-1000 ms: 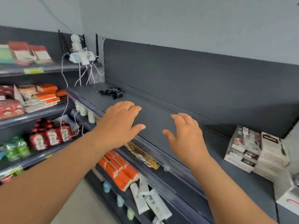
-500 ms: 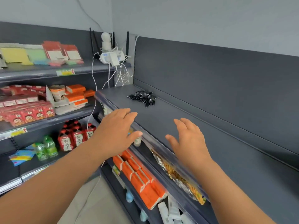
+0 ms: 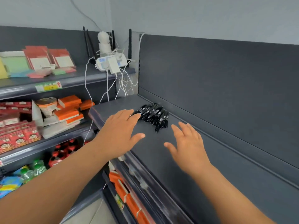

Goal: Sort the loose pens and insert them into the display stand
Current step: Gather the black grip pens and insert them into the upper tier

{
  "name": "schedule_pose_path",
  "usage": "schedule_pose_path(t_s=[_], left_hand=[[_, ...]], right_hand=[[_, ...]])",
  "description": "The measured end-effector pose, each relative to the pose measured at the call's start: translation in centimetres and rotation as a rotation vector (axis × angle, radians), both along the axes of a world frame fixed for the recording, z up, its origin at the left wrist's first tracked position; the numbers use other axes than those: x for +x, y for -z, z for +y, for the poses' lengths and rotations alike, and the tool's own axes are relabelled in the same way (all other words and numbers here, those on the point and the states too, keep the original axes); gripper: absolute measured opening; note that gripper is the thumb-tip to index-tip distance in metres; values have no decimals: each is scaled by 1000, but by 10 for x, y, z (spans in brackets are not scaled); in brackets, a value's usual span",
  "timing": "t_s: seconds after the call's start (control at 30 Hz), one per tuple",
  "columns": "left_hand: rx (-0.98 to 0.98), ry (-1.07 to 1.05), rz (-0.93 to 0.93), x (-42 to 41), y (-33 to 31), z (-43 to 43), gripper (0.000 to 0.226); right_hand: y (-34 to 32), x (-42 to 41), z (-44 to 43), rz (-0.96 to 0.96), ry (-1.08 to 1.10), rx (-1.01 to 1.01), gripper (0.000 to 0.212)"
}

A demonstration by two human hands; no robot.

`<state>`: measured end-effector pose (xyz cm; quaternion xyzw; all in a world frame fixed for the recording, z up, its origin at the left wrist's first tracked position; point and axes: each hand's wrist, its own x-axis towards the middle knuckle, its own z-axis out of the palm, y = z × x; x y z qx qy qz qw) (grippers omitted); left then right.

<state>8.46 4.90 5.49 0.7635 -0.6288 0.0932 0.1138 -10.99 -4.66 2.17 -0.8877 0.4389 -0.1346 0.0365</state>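
Many black pens (image 3: 152,114) lie in a loose heap on the dark grey shelf (image 3: 186,159), close to its back wall and near the left end. Both hands are empty. The left hand (image 3: 120,131) hangs flat over the shelf with its fingers spread, and its fingertips are right at the near edge of the heap; I cannot tell if they touch a pen. The right hand (image 3: 187,143) is open too, fingers apart, a little way from the heap. No display stand shows anywhere, so it is hard to say where the pens should go. The pens are round and smooth, so a quick push could make them roll. Some might roll off the left end of the shelf and drop down near the white cables (image 3: 106,88). Grabbing too many at once could also let a few slip out.
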Motion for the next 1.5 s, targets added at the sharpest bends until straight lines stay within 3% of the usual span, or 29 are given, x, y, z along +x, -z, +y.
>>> schedule_pose_path(t_s=[0.3,0.63,0.87,1.03,1.27,1.5], left_hand=[[57,139,39,74,26,-105,70],[211,265,120,152,49,-213,73],[364,212,186,164,80,-248,86],[346,277,218,160,91,-254,79],[269,329,417,156,92,-256,72],[211,342,771,150,81,-255,74]], right_hand=[[17,68,-62,-20,124,39,62],[29,138,-117,-85,459,156,57],[49,170,-134,-29,666,260,58],[55,181,-133,-81,694,255,52],[53,188,-134,-212,705,244,47],[50,188,-137,-404,707,272,41]])
